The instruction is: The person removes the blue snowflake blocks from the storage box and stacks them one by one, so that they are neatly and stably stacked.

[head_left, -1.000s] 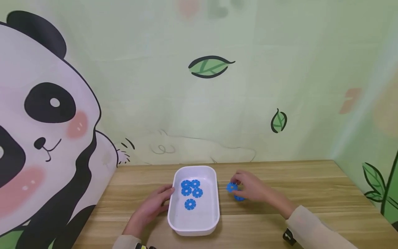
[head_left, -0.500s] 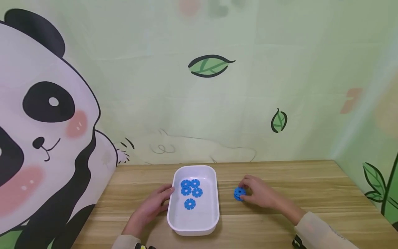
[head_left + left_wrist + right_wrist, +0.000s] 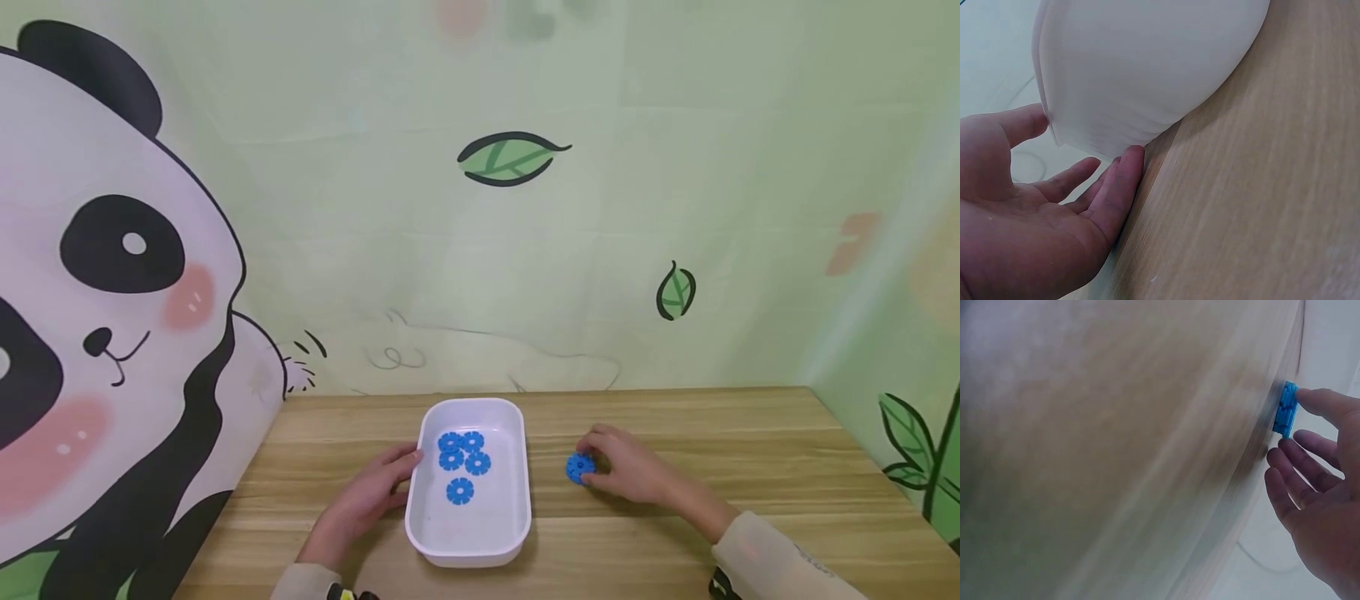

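Observation:
A white rectangular tray sits on the table in the head view, with several blue notched snowflake discs lying flat inside. Beside its left wall is my left hand; in the left wrist view the thumb touches the rim and the extended fingertips rest low against the outer side of the tray. Right of the tray, my right hand pinches the edges of a small stack of blue snowflake discs between thumb and fingers. Seen edge-on in the right wrist view, the stack stays close to the tabletop.
The wood-grain table ends at the back against a pale green wall cloth printed with a panda and leaves. A light sleeve covers the right forearm.
My right hand has moved a disc slightly right, onto the blue disc beside it, and they now form a stack. My left hand and the tray have stayed in place.

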Demonstrator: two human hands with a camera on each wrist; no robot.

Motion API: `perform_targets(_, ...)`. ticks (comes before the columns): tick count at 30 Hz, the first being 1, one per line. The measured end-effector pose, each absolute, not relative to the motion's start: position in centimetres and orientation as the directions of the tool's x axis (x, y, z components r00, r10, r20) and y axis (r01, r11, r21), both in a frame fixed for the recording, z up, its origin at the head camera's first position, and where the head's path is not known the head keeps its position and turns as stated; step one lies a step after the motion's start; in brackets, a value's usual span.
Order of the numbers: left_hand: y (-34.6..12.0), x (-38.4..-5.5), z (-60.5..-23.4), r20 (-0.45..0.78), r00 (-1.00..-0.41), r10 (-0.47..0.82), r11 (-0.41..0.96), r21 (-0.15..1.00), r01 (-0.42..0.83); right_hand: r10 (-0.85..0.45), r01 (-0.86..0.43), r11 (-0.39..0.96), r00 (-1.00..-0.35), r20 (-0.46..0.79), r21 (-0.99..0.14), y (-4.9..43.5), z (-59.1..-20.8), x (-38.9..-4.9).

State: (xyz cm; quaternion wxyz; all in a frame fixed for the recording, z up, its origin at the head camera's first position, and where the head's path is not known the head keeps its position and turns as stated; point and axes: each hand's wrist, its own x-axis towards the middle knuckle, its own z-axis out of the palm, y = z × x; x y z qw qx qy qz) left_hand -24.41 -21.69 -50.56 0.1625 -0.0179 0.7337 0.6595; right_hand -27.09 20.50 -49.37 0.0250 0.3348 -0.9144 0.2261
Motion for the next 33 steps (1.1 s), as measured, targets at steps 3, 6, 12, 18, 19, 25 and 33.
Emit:
perform_targets(3,-21.63,-24.39,-50.55,-0.258,-0.949,0.183,0.123,0.963,-0.239,-0.609,-0.626,0.670,-0.771,0.188,-0.399,20.54,-49.38,-27.13)
perform_targets(6,-21.68,-24.33,-50.49,-0.259,-0.949,0.180,0.125,0.963,-0.239,-0.615,-0.631,0.667,-0.767,0.184,-0.397,20.43,-49.32,-27.16)
perform_targets(12,-21.77,-24.37,-50.56,-0.269,-0.946,0.181,0.126,0.960,-0.248,-0.624,-0.641,0.660,-0.758,0.190,-0.391,20.23,-49.34,-27.14)
perform_targets(18,-21.81,-24.46,-50.71,-0.275,-0.944,0.181,0.133,0.958,-0.253,-0.625,-0.646,0.662,-0.756,0.195,-0.380,20.20,-49.42,-27.01)
perform_targets(19,-21.80,-24.46,-50.72,-0.272,-0.945,0.182,0.131,0.959,-0.251,-0.624,-0.647,0.664,-0.756,0.198,-0.376,20.21,-49.46,-26.99)
perform_targets(25,-21.70,-24.36,-50.56,-0.262,-0.946,0.193,0.127,0.962,-0.241,-0.614,-0.644,0.671,-0.761,0.210,-0.368,20.30,-49.69,-26.92)
perform_targets(33,-21.66,-24.44,-50.52,-0.276,-0.942,0.189,0.133,0.958,-0.254,-0.609,-0.640,0.677,-0.764,0.211,-0.363,20.39,-49.94,-26.96)
